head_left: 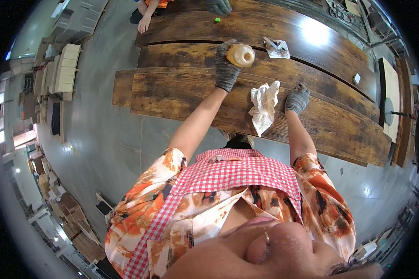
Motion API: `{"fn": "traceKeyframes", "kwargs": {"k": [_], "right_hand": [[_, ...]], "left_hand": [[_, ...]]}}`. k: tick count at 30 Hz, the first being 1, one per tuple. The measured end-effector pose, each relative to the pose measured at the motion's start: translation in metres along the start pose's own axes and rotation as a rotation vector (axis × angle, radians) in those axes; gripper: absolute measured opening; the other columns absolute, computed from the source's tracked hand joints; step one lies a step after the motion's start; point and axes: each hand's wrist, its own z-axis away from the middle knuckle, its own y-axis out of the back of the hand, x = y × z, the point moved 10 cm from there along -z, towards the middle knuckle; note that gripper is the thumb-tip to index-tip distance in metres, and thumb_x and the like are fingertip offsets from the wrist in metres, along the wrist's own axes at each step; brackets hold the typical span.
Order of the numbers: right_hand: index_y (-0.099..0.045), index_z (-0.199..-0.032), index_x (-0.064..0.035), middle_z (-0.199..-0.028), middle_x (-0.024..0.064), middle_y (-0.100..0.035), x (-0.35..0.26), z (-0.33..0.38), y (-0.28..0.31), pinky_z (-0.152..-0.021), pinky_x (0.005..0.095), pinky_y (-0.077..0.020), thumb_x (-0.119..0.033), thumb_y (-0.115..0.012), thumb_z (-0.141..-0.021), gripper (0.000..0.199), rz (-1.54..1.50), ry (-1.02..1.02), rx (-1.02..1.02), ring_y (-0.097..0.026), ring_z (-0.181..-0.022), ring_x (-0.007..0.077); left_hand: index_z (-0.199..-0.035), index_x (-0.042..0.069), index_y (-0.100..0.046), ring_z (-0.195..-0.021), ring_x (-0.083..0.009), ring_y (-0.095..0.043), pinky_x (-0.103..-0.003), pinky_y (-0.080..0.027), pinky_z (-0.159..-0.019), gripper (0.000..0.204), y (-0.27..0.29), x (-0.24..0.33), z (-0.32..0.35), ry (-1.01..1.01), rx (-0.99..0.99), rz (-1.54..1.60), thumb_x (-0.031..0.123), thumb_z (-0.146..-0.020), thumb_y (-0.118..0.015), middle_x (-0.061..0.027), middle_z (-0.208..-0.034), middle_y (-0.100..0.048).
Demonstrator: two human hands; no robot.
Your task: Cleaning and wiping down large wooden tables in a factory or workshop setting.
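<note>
My left hand point(226, 67), in a grey knit glove, is wrapped round a clear bottle point(240, 55) with amber-brown contents and an uncapped mouth. It holds the bottle tilted over the dark brown wooden planks point(172, 90). My right hand point(297, 99), gloved the same way, is at the planks on the right with its fingers curled in. Whatever those fingers hold, if anything, is hidden. Between my hands a stained, crumpled white cloth point(264, 108) lies on the nearer planks. Farther off, a small green cap point(217, 20) sits on a plank.
A stained white sheet point(277, 48) with a thin tool on it lies beyond the cloth. Another person's gloved hand point(219, 6) is at the far edge, and a bare hand point(145, 23) touches the far left corner. A small white piece point(356, 78) lies right. Stacked boards point(67, 69) stand left.
</note>
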Motion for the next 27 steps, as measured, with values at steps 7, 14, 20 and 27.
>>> {"fn": "traceKeyframes", "kwargs": {"k": [7, 14, 20, 27], "right_hand": [[-0.064, -0.11, -0.0093, -0.113, 0.0157, -0.061, -0.011, -0.001, -0.001, -0.088, 0.0455, -0.0498, -0.014, -0.057, -0.089, 0.023, 0.03, -0.041, -0.041, -0.061, -0.102, 0.0361], [-0.063, -0.113, -0.0092, -0.114, 0.0176, -0.06, -0.009, -0.002, 0.007, -0.087, 0.0452, -0.0493, -0.012, -0.058, -0.088, 0.026, 0.0, 0.014, -0.006, -0.061, -0.101, 0.0369], [-0.063, -0.115, -0.0084, -0.115, 0.0179, -0.06, -0.096, 0.018, 0.01, -0.088, 0.0454, -0.0493, -0.009, -0.056, -0.088, 0.028, -0.191, 0.091, -0.107, -0.061, -0.103, 0.0369], [-0.063, -0.114, -0.0084, -0.117, 0.017, -0.06, 0.006, 0.004, 0.008, -0.088, 0.0448, -0.0499, -0.009, -0.055, -0.089, 0.027, 0.003, -0.013, -0.062, -0.06, -0.105, 0.0354]], "left_hand": [[-0.123, 0.006, -0.056, -0.107, -0.0178, -0.059, -0.033, -0.049, -0.098, 0.038, 0.0, -0.034, 0.01, 0.214, -0.012, 0.566, 0.006, -0.088, -0.07, -0.006, -0.117, -0.061], [-0.135, 0.005, -0.039, -0.119, -0.03, -0.055, -0.054, -0.051, -0.099, 0.043, -0.007, -0.082, 0.026, 0.399, -0.099, 0.222, 0.026, -0.1, -0.054, -0.0111, -0.132, -0.05], [-0.114, 0.004, -0.06, -0.095, -0.021, -0.065, -0.037, -0.054, -0.084, 0.066, 0.157, -0.181, 0.1, 0.482, 0.187, 0.391, 0.038, -0.065, -0.09, -0.0085, -0.107, -0.067], [-0.114, 0.005, -0.059, -0.099, -0.0308, -0.067, -0.041, -0.054, -0.085, 0.072, 0.111, -0.147, 0.177, 0.527, -0.078, -0.519, 0.046, -0.062, -0.09, -0.014, -0.105, -0.069]]}}
